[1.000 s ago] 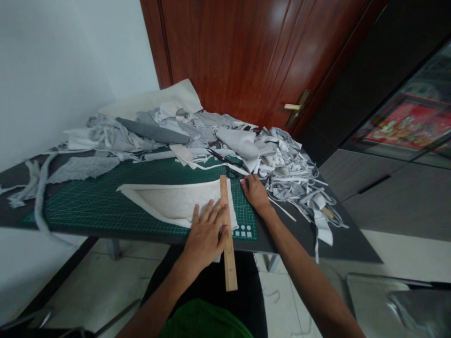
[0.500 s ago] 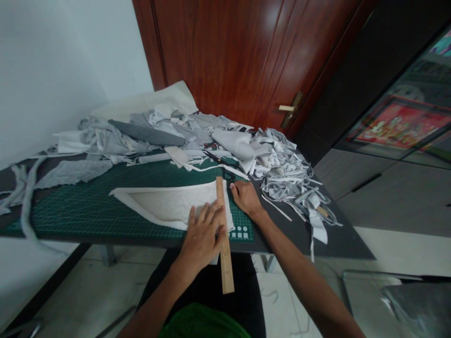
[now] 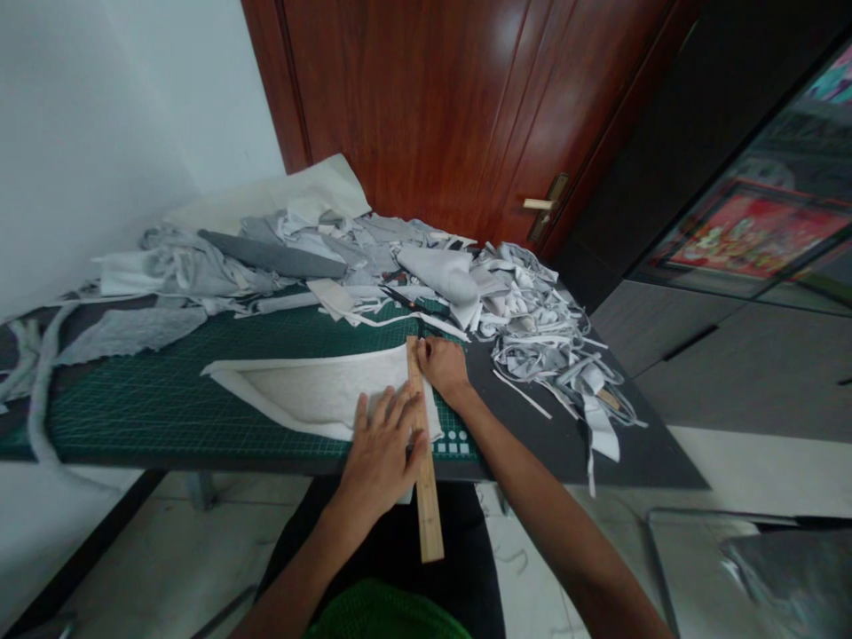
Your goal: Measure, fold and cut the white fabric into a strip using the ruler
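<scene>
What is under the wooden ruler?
The wooden ruler lies across the pale fabric piece and the green cutting mat, its near end past the table edge. The fabric and mat directly beneath it are covered, so cannot be seen.

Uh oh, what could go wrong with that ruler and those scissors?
The wooden ruler sticks out past the table edge, so a bump might shift it. The pale fabric seems held down mainly by the left hand, so it might slide. The dark scissors lie among the scraps near the right hand, which might get poked if it reaches in without looking.
</scene>
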`<state>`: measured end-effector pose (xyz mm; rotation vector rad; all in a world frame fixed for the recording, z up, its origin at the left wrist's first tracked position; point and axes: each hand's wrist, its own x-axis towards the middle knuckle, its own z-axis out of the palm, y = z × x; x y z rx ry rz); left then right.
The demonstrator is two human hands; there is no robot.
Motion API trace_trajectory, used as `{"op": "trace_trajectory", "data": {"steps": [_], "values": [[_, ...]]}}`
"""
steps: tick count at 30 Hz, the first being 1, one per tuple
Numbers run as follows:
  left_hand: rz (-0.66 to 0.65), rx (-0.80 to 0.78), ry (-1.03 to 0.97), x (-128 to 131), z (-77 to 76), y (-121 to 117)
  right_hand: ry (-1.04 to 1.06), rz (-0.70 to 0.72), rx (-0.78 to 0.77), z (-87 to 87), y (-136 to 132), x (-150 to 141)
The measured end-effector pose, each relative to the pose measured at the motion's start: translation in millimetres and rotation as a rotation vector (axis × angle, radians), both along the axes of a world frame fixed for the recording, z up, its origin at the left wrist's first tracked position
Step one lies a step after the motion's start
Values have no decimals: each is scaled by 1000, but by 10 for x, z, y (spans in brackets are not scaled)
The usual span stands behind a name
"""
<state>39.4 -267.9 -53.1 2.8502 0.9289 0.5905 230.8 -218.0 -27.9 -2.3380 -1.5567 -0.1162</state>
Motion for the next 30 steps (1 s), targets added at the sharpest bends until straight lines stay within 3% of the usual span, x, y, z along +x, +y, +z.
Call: {"op": "trace_trajectory", "data": {"steps": [30], "values": [[11, -43, 9, 8, 62, -30, -57, -7, -46, -3, 89, 2]]}}
